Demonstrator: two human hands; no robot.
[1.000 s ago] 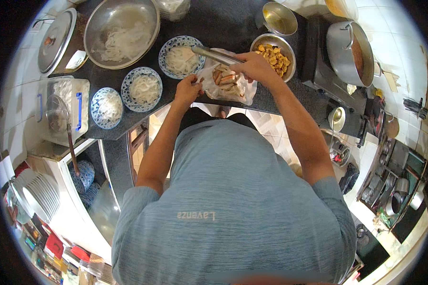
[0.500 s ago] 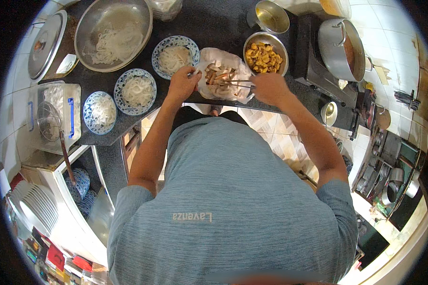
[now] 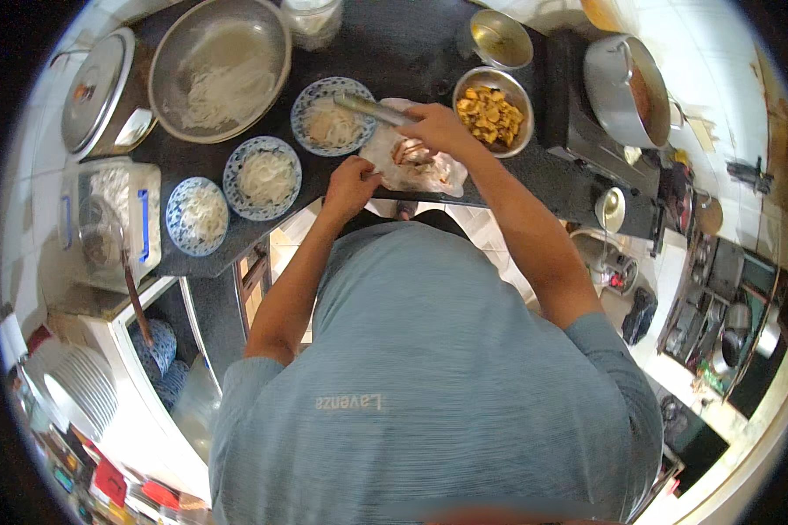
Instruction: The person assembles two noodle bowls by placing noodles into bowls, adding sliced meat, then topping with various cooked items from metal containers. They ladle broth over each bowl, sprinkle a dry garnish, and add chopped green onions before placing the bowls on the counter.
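Note:
My right hand [image 3: 438, 129] grips metal tongs [image 3: 375, 109], which reach left over the rim of a blue-patterned bowl [image 3: 299, 105]. That bowl holds pale noodles [image 3: 335, 128] with some light brown slices on top. My left hand [image 3: 354, 185] is closed at the near left edge of an opened clear plastic bag [image 3: 446, 178], fingers pinched on its film. Brownish sliced meat [image 3: 411, 152] lies in the bag, partly under my right hand. Just right of the bag stands a metal bowl [image 3: 531, 122] of yellow-brown pieces.
Two more noodle bowls, a nearer one [image 3: 264, 178] and a leftmost one [image 3: 197, 216], stand left. Behind them is a wide metal pan [image 3: 162, 83] with noodles. A large pot [image 3: 617, 92] sits on the stove at right. A ladle [image 3: 610, 210] rests by the counter's front edge.
My right hand has swung the tongs up and left from the meat in the bag to the noodle bowl. My left hand has lowered slightly along the bag's edge. The view has shifted a little.

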